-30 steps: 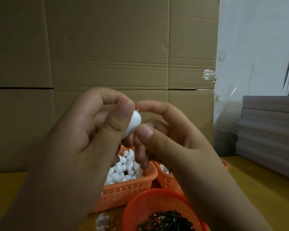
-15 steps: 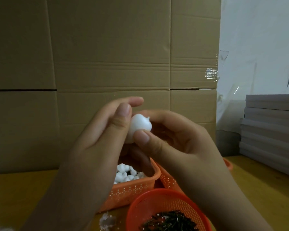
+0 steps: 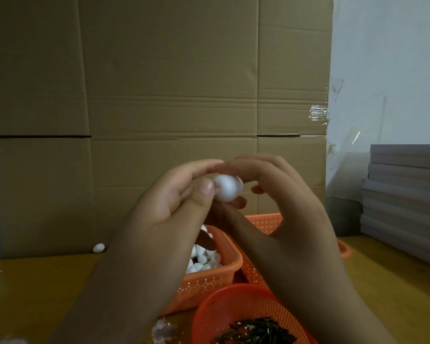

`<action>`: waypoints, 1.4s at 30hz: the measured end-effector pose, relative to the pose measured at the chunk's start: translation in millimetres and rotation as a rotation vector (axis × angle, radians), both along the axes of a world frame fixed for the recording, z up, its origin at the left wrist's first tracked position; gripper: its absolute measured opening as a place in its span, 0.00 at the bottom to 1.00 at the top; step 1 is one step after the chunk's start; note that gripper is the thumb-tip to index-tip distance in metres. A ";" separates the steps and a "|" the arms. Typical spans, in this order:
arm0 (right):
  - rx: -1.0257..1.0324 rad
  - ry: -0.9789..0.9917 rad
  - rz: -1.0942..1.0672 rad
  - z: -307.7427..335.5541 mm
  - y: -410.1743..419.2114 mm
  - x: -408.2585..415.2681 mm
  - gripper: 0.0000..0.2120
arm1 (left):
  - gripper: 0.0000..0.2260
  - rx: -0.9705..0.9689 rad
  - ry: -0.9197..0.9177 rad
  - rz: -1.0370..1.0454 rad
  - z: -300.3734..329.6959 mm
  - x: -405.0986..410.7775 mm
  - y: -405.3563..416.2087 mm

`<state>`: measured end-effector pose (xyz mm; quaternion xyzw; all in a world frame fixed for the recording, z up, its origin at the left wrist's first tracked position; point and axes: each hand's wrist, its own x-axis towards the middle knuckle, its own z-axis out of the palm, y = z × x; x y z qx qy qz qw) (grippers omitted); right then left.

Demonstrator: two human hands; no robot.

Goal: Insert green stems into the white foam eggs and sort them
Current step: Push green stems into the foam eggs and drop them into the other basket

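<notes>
Both hands meet in the middle of the view around one white foam egg [image 3: 226, 187]. My left hand [image 3: 169, 209] pinches the egg between thumb and fingers. My right hand [image 3: 278, 204] curls over its right end with fingertips on it; no stem shows there. Below, an orange rectangular basket [image 3: 216, 281] holds several white foam eggs [image 3: 202, 259]. A round orange basket [image 3: 233, 309] at the bottom holds dark green stems [image 3: 256, 333].
A second orange basket [image 3: 263, 223] stands behind my right wrist. One loose foam egg [image 3: 98, 247] lies on the wooden table [image 3: 35, 294] by the cardboard wall [image 3: 159, 95]. Grey boards [image 3: 405, 199] are stacked at the right. Foam scraps [image 3: 164, 331] lie near the front.
Both hands moved away from the camera with the egg. The egg has turned and more of it shows between the fingers. The view has shifted, bringing a loose egg into sight at left.
</notes>
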<state>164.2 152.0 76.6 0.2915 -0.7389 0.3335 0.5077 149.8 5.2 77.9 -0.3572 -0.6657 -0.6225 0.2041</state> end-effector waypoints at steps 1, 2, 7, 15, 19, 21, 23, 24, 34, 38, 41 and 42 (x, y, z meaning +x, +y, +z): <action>0.013 0.010 -0.012 0.0 0.6 0.1 0.15 | 0.12 0.004 -0.011 -0.022 0.5 0.9 -0.3; 0.024 0.021 -0.020 -0.1 0.8 0.4 0.17 | 0.11 0.000 -0.013 -0.037 0.8 0.8 0.2; 0.016 -0.032 0.069 0.2 0.2 1.8 0.17 | 0.18 -0.015 -0.038 -0.009 5.7 -3.6 4.7; -0.059 -0.198 0.274 3.7 6.2 2.0 0.17 | 0.18 0.009 -0.077 -0.024 1.8 -8.1 1.2; -0.098 -0.256 0.341 4.6 7.6 0.7 0.17 | 0.19 -0.021 -0.053 -0.058 0.6 -12.1 -0.8; -0.114 -0.289 0.369 4.9 8.8 -0.9 0.17 | 0.18 -0.023 -0.050 -0.080 0.6 -11.5 -0.8; -0.142 -0.319 0.402 5.0 10.5 -2.4 0.17 | 0.17 -0.004 -0.081 -0.123 -1.0 -11.4 -0.8; -0.162 -0.337 0.430 4.9 11.4 -3.0 0.17 | 0.16 0.015 -0.114 -0.164 -1.3 -10.7 -1.0; -0.194 -0.403 0.506 3.0 14.6 -7.0 0.18 | 0.13 0.047 -0.155 -0.248 0.0 -12.8 -4.7; -0.183 -0.408 0.500 3.1 15.3 -8.7 0.18 | 0.16 0.002 -0.164 -0.268 -1.3 -16.8 -7.5; -0.179 -0.421 0.494 3.3 16.2 -8.7 0.17 | 0.18 -0.054 -0.181 -0.311 -2.0 -18.2 -11.9; -0.162 -0.413 0.469 2.9 16.1 -8.6 0.17 | 0.17 -0.067 -0.175 -0.303 -2.4 -18.4 -14.0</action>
